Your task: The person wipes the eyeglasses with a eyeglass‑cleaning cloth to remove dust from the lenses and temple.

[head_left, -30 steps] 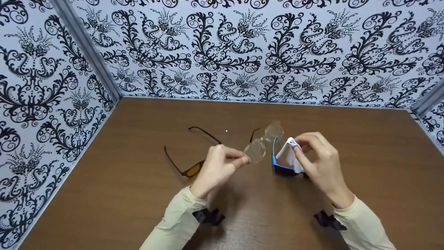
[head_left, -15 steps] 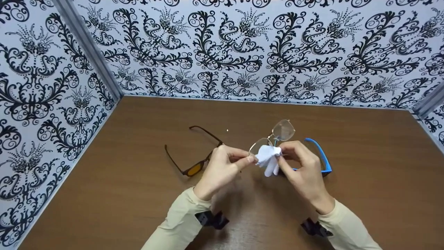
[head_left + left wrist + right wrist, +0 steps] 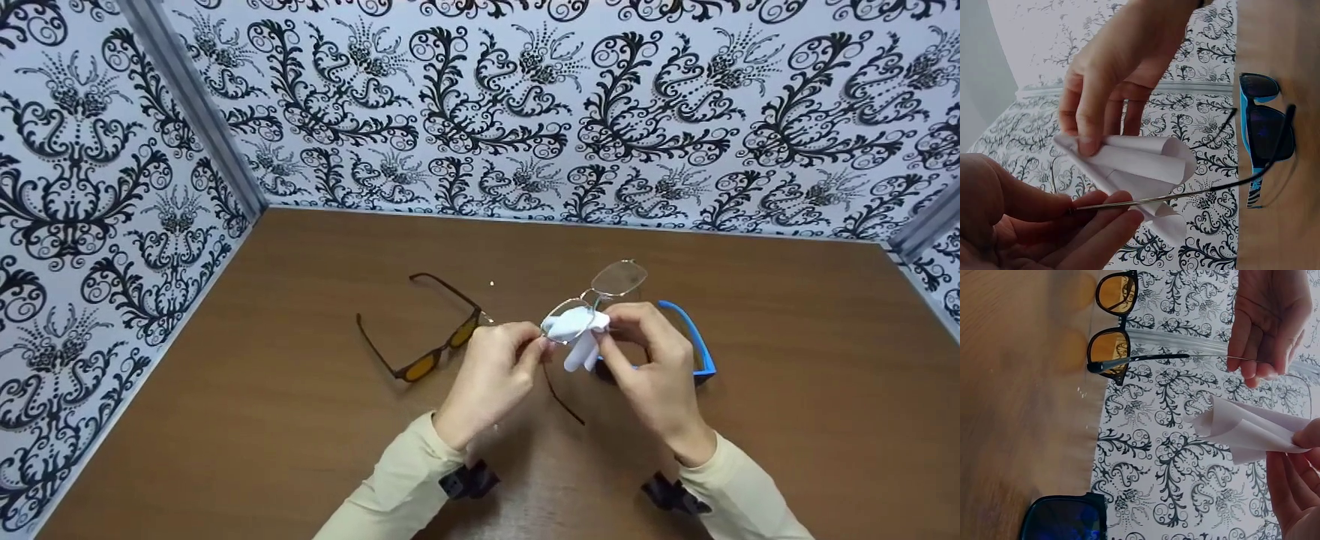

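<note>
A pair of thin metal-rimmed eyeglasses (image 3: 619, 278) is held up above the table. My left hand (image 3: 487, 379) pinches them at the outer edge of one lens, near the hinge. One temple with a dark tip (image 3: 1224, 184) sticks out past the left fingers. Between thumb and fingers, my right hand (image 3: 660, 371) pinches a folded white cloth (image 3: 583, 352), whose loose folds hang down. In the head view the cloth overlaps the lens nearest my left hand; the other lens is uncovered, up and to the right.
Black-framed glasses with orange lenses (image 3: 420, 367) lie on the brown table (image 3: 225, 420) at left, temples unfolded. Blue-and-black sunglasses (image 3: 701, 352) lie behind my right hand, partly hidden. Patterned walls (image 3: 525, 112) border the table at the back and sides.
My right hand has moved left, bringing the cloth from above the blue sunglasses to the eyeglasses' lens. The eyeglasses have tilted, and a temple now shows pointing toward the table's front.
</note>
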Motion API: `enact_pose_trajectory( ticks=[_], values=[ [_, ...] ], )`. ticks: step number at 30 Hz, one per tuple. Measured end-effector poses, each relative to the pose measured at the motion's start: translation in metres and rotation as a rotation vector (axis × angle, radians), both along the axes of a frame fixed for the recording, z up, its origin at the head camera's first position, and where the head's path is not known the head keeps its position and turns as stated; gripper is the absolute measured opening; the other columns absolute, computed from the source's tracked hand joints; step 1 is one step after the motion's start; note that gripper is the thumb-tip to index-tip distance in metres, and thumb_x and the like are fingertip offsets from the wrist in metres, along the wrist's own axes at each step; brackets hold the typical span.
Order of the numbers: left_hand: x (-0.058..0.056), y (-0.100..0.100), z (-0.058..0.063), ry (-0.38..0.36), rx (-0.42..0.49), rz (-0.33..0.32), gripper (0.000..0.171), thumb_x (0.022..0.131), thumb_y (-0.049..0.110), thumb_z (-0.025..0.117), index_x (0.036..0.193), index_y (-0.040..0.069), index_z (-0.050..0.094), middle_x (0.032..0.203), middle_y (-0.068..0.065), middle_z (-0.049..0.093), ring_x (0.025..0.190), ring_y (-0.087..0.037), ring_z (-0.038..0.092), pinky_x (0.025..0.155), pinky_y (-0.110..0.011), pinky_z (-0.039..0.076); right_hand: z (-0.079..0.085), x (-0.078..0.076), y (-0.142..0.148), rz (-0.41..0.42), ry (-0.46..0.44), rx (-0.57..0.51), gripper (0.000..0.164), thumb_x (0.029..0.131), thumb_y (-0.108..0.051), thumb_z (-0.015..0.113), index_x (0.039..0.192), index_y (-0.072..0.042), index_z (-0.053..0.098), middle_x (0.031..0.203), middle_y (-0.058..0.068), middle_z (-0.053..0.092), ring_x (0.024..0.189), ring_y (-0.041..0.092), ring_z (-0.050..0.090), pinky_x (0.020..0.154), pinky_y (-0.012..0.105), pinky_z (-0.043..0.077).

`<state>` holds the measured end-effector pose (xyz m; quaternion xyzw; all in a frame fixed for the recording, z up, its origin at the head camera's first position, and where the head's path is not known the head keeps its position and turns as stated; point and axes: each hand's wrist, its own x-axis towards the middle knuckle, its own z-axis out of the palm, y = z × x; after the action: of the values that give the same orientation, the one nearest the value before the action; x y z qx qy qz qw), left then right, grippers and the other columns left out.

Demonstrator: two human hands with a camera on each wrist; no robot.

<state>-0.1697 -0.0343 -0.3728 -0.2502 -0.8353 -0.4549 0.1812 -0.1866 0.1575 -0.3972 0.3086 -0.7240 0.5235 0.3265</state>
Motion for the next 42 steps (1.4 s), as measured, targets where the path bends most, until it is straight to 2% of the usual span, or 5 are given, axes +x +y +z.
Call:
enact_pose_trajectory(
  ticks=[11, 22, 32, 37, 42],
  values=[
    [0.006, 0.01, -0.014, 0.126, -0.185, 0.203, 0.026, 0.081, -0.001, 0.064, 0.06, 0.008, 0.052, 0.055, 0.004, 0.041, 0.048, -0.009, 0.039, 0.044, -0.025, 0.036, -0.005, -0.003, -0.007, -0.057, 0.017, 0.089, 0.024, 0.076, 0.016, 0.07, 0.094, 0.0, 0.065, 0.091, 0.006, 0.063, 0.08, 0.016, 0.062, 0.072, 0.02, 0.052],
    [0.003, 0.019, -0.021, -0.058, -0.279, 0.269, 0.03, 0.082, 0.013, 0.061, 0.057, 0.016, 0.043, 0.053, 0.008, 0.034, 0.046, -0.012, 0.041, 0.041, -0.03, 0.038, -0.004, -0.006, -0.011, -0.116, 0.101, 0.222, 0.018, 0.08, 0.009, 0.069, 0.093, -0.002, 0.064, 0.091, 0.006, 0.061, 0.078, 0.016, 0.06, 0.07, 0.02, 0.05],
    [-0.001, 0.021, -0.019, -0.345, -0.053, 0.067, 0.031, 0.087, 0.007, 0.052, 0.057, 0.013, 0.044, 0.048, 0.011, 0.037, 0.042, -0.006, 0.039, 0.041, -0.022, 0.031, -0.009, -0.005, -0.024, -0.272, 0.352, 0.287, 0.022, 0.096, -0.02, 0.06, 0.1, -0.001, 0.069, 0.095, 0.014, 0.063, 0.082, 0.028, 0.061, 0.068, 0.039, 0.052],
    [-0.004, 0.017, -0.017, -0.593, 0.185, -0.063, 0.027, 0.093, 0.006, 0.044, 0.07, 0.003, 0.058, 0.053, 0.002, 0.053, 0.037, -0.009, 0.051, 0.039, -0.021, 0.041, -0.017, 0.003, -0.026, -0.228, 0.32, 0.325, 0.025, 0.097, -0.023, 0.058, 0.111, -0.007, 0.071, 0.106, 0.013, 0.062, 0.096, 0.03, 0.057, 0.077, 0.035, 0.05],
    [-0.008, 0.012, -0.016, -0.655, 0.281, -0.118, 0.029, 0.094, 0.006, 0.041, 0.073, -0.003, 0.059, 0.055, -0.002, 0.051, 0.037, -0.009, 0.05, 0.041, -0.023, 0.045, -0.02, 0.007, -0.023, -0.154, 0.317, 0.323, 0.02, 0.097, -0.018, 0.059, 0.108, -0.009, 0.074, 0.103, 0.009, 0.064, 0.09, 0.024, 0.06, 0.075, 0.029, 0.05]
  ],
)
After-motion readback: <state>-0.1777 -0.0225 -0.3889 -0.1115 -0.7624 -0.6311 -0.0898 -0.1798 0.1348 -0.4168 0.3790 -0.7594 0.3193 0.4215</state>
